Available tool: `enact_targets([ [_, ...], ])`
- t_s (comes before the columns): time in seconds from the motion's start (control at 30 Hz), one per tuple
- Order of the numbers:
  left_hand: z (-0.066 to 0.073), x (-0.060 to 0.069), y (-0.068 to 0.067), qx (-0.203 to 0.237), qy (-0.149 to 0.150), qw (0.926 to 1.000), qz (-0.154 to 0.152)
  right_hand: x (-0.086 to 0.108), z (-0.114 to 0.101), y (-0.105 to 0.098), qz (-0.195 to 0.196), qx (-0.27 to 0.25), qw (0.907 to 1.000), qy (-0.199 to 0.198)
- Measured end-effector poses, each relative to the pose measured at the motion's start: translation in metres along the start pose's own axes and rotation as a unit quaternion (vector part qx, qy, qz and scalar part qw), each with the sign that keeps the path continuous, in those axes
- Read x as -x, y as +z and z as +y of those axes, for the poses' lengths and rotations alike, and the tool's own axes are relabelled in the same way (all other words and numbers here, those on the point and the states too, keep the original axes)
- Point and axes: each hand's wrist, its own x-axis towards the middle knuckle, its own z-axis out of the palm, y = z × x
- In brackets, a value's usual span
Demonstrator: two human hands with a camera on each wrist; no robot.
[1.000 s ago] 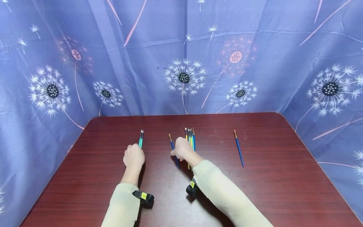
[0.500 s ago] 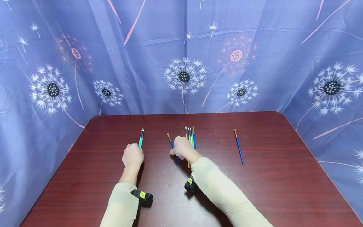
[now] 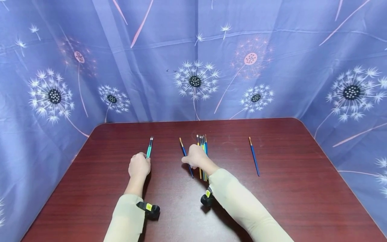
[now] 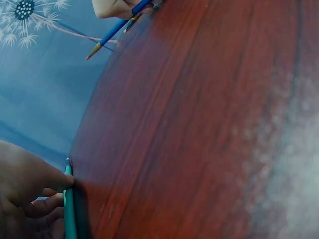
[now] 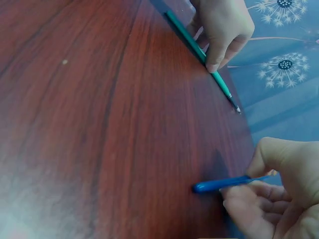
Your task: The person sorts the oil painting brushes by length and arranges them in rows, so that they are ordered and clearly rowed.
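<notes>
Two teal-green paintbrushes (image 3: 149,152) lie side by side at the left, white tips pointing away. My left hand (image 3: 139,165) pinches at their handles; the left wrist view shows thumb and fingers on one green handle (image 4: 70,214). My right hand (image 3: 196,157) pinches a blue paintbrush (image 3: 183,150) between thumb and fingers, tan bristles pointing away. In the right wrist view its blue handle (image 5: 219,184) sticks out past the fingers, with a shadow beside it. Just beyond this hand, several yellow, blue and teal paintbrushes (image 3: 200,173) lie in a close row, partly hidden by it.
Another blue paintbrush (image 3: 254,158) lies alone to the right on the dark red wooden table (image 3: 290,201). Behind the table's far edge hangs a blue-violet cloth (image 3: 151,84) with dandelion prints. Each sleeve carries a small black wrist camera (image 3: 152,211).
The blue paintbrush in my right hand has turned slightly, and its tip has moved a little farther away. My left hand has shifted slightly left, still on the green brushes.
</notes>
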Motion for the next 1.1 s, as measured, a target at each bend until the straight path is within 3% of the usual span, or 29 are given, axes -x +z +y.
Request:
enact_targets([
  [0.13, 0.0, -0.001, 0.0, 0.005, -0.003, 1.0, -0.006, 0.0, 0.005, 0.001, 0.002, -0.063, 0.998, 0.002],
  [0.23, 0.001, 0.0, -0.001, 0.008, -0.004, 0.9999, -0.008, 0.002, 0.008, 0.002, 0.001, -0.119, 0.9928, 0.009],
  [0.5, 0.003, 0.004, 0.0, 0.006, 0.006, 0.9999, -0.009, 0.01, 0.017, 0.001, -0.006, -0.211, 0.9774, -0.016],
  [0.63, 0.007, 0.007, 0.002, 0.014, 0.018, 0.9997, 0.013, 0.014, 0.022, -0.002, -0.006, -0.255, 0.9668, -0.021],
  [0.9, 0.018, 0.01, 0.006, 0.01, 0.071, 0.9934, 0.089, 0.022, 0.033, -0.007, -0.007, -0.328, 0.9446, -0.022],
  [1.1, 0.024, 0.01, 0.01, 0.025, 0.104, 0.9891, 0.101, 0.025, 0.045, -0.012, -0.009, -0.356, 0.9344, -0.02],
])
